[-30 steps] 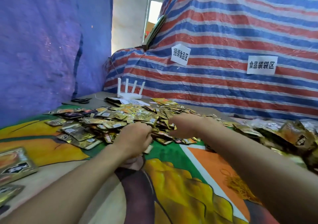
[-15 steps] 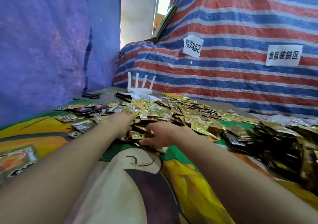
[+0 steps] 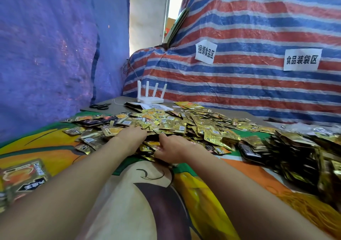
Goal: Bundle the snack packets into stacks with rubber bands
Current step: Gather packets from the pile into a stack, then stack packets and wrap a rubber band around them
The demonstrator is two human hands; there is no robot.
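At the near edge of the snack packets (image 3: 193, 129) heaped on the printed cloth (image 3: 140, 203), the left hand (image 3: 132, 137) lies flat, fingers extended into the heap. The right hand (image 3: 175, 148) rests just beside it on the packets, fingers bent; whether it grips any cannot be determined. Yellow rubber bands (image 3: 304, 208) lie well apart, near right.

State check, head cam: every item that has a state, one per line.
loose packets: scattered heap, unbundled
left hand: open, resting on the heap
right hand: fingers curled into the packets, grip unclear
rubber bands: loose heap, untouched
router: antennas upright
scissors: lying flat, unused
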